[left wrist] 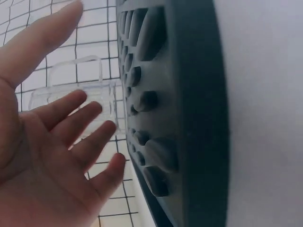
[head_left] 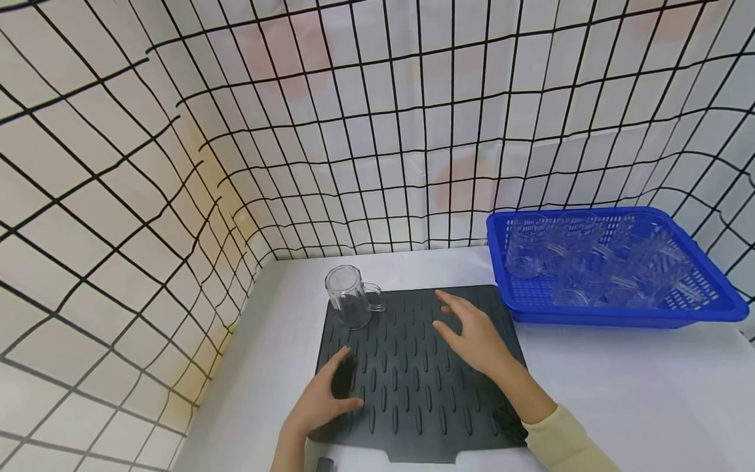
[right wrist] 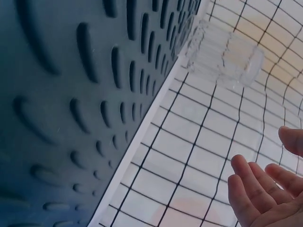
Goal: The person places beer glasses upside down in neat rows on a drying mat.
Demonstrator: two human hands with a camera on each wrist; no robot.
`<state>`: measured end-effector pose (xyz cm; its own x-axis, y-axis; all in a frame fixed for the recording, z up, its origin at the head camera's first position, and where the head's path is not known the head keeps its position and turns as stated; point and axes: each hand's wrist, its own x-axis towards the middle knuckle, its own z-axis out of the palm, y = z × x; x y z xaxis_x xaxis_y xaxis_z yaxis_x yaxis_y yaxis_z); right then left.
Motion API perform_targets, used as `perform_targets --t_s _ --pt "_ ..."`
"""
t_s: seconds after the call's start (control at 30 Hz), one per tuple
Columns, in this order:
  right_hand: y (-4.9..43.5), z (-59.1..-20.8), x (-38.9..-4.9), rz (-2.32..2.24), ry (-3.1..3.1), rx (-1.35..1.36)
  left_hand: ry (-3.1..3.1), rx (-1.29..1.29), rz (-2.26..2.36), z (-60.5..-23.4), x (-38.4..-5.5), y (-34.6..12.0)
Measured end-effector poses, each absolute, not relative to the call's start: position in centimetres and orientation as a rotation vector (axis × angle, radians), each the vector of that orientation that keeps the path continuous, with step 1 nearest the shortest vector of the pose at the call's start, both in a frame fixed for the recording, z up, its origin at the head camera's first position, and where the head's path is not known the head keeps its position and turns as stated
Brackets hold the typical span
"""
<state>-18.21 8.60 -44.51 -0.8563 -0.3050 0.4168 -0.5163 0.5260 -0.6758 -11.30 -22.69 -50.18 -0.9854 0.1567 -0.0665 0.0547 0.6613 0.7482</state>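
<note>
The glass mug [head_left: 349, 300] stands upright on the dark mat's [head_left: 425, 380] far left corner, handle [head_left: 382, 306] rightward. It lies ahead of the nearer left hand [head_left: 321, 398] and left of the right hand [head_left: 476, 337]; both are empty, fingers spread.

From where I stand, this looks like a makeshift work booth; what kind of building holds it, I can't tell. A white-topped table [head_left: 619, 387] carries a dark ribbed mat [head_left: 407, 377]. Black wire grid [head_left: 453, 48] rises behind and left of the mat, with pale blotched sheeting [head_left: 435, 85] beyond it, and a blue plastic basket [head_left: 601, 318] of clear glassware [head_left: 590, 262] sits right of the mat.
</note>
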Motion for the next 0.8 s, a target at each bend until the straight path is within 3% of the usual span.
perform_targets --t_s 0.8 --pt "14.7 -45.3 -15.9 1.193 -2.436 0.537 2.713 0.290 0.935 -51.1 -9.5 -22.0"
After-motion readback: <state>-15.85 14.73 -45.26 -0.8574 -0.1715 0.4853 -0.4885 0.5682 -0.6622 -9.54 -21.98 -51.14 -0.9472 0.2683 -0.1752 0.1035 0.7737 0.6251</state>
